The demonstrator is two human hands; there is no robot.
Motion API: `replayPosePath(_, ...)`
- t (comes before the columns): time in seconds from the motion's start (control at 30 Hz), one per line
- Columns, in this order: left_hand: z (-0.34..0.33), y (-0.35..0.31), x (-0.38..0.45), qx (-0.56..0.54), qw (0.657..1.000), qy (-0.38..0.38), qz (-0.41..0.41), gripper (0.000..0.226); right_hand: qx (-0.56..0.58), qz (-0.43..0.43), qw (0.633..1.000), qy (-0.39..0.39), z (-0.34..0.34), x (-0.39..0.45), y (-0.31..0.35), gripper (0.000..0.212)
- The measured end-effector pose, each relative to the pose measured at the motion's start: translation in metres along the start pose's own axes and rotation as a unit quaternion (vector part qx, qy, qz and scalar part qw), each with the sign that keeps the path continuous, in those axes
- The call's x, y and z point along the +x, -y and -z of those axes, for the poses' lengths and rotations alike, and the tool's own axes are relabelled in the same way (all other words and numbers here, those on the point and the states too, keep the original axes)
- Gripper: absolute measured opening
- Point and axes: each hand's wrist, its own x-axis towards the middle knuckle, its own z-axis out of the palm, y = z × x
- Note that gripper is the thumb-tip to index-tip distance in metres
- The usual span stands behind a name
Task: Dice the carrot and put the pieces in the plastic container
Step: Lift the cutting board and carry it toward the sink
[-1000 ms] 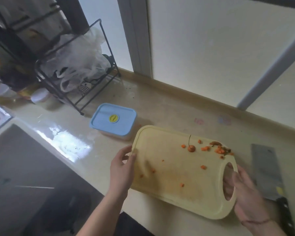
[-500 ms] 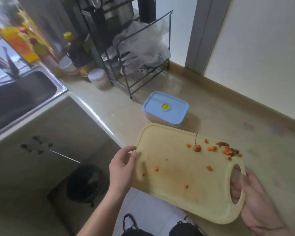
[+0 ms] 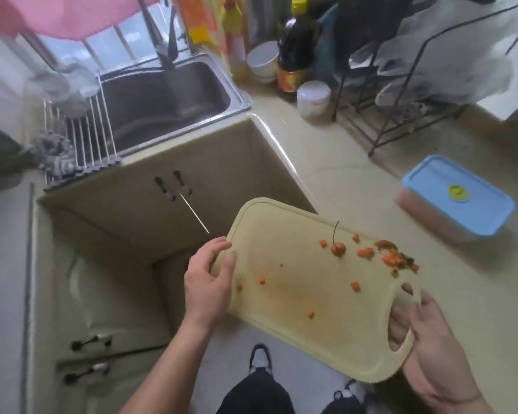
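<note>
Gripping one yellow cutting board (image 3: 296, 282), the left hand (image 3: 207, 283) is pinching its nine-o'clock edge, the right hand (image 3: 428, 339) curling through its four-o'clock handle, one carrot tip (image 3: 338, 248) and scattered carrot pieces (image 3: 393, 259) lying on top.

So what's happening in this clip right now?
A person is holding a yellow cutting board off the counter with both hands: the left hand grips its far end, and the right hand holds it at the handle cutout. A carrot tip and scattered carrot bits remain on the board. The plastic container sits on the counter with its blue lid on. The sink is ahead to the left.
</note>
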Motion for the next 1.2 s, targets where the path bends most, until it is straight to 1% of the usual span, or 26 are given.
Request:
replayPosePath(0.13,0.043,0.039,0.019,0.023,0.999,-0.043,0.010,0.025,-0.010,-0.026,0.999,0.026,-0.053,0.025,-0.038,0.035)
replayPosePath(0.2,0.056,0.062,0.027,0.047,0.998,-0.048,0.020,0.031,-0.029,-0.039,0.998,0.039,-0.074,0.040,-0.061,0.031)
replayPosePath(0.3,0.063,0.099,0.042,0.099,0.994,-0.042,0.029,0.056,-0.061,-0.056,0.996,0.041,-0.098,0.068,-0.095,0.028)
replayPosePath(0.33,0.063,0.113,0.049,0.118,0.992,-0.033,0.034,0.062,-0.067,-0.057,0.995,0.039,-0.105,0.079,-0.106,0.028)
replayPosePath(0.43,0.057,0.154,0.066,0.168,0.985,-0.005,0.045,0.066,-0.091,-0.064,0.993,0.035,-0.122,0.113,-0.137,0.030)
replayPosePath(0.57,0.035,0.202,0.081,0.256,0.966,-0.009,-0.013,0.078,-0.118,-0.066,0.991,0.023,-0.136,0.154,-0.175,0.030)
replayPosePath(0.63,0.018,0.218,0.088,0.263,0.962,-0.007,-0.079,0.078,-0.122,-0.063,0.990,0.025,-0.144,0.175,-0.195,0.031)
replayPosePath(0.67,0.007,0.224,0.089,0.259,0.958,0.013,-0.122,0.078,-0.126,-0.064,0.990,0.028,-0.146,0.184,-0.205,0.031)
replayPosePath(0.73,-0.020,0.230,0.095,0.249,0.944,0.092,-0.197,0.075,-0.126,-0.066,0.989,0.035,-0.153,0.202,-0.226,0.030)
replayPosePath(0.8,-0.049,0.236,0.104,0.255,0.918,0.185,-0.240,0.071,-0.133,-0.072,0.988,0.042,-0.158,0.217,-0.245,0.028)
replayPosePath(0.83,-0.062,0.240,0.110,0.273,0.902,0.218,-0.255,0.069,-0.137,-0.069,0.987,0.047,-0.162,0.224,-0.254,0.026)
replayPosePath(0.9,-0.084,0.247,0.126,0.309,0.871,0.272,-0.269,0.067,-0.151,-0.050,0.985,0.061,-0.172,0.235,-0.269,0.023)
replayPosePath(0.93,-0.094,0.251,0.134,0.324,0.856,0.293,-0.277,0.066,-0.154,-0.039,0.985,0.062,-0.178,0.240,-0.276,0.032)
replayPosePath(0.97,-0.103,0.256,0.143,0.335,0.843,0.309,-0.286,0.067,-0.158,-0.030,0.985,0.064,-0.180,0.245,-0.283,0.049)
replayPosePath(1.0,-0.110,0.261,0.150,0.341,0.832,0.325,-0.293,0.069,-0.156,-0.022,0.985,0.069,-0.181,0.252,-0.291,0.061)
replayPosePath(1.03,-0.117,0.266,0.157,0.341,0.824,0.343,-0.295,0.070,-0.153,-0.017,0.986,0.070,-0.182,0.259,-0.299,0.059)
replayPosePath(1.1,-0.128,0.279,0.166,0.336,0.818,0.370,-0.284,0.072,-0.151,-0.018,0.986,0.061,-0.182,0.273,-0.312,0.039)
replayPosePath(1.2,-0.135,0.300,0.175,0.320,0.833,0.382,-0.241,0.073,-0.187,-0.018,0.981,0.048,-0.182,0.282,-0.323,0.032)
